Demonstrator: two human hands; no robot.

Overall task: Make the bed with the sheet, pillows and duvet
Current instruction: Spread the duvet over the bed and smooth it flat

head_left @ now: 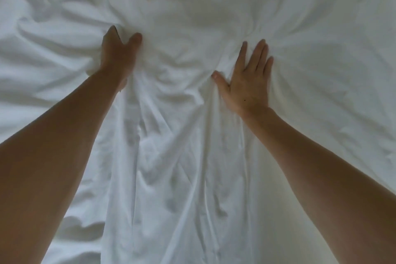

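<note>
Sheet (171, 156), white and heavily creased, is spread across the whole view. It is bunched in the closed fingers of the left hand (116, 53) and pressed under the flat right hand (249, 83), fingers nearly together. Smoothing appears underway; outward strokes are called for next.

The bedding (192, 135) is plain white all over, with no print or stripe, its creases shaded pale grey and faintly blue toward the left side. Whether it is the sheet or the duvet is hard to tell. A small dark spot marks the back of the right hand (248, 83)
</note>
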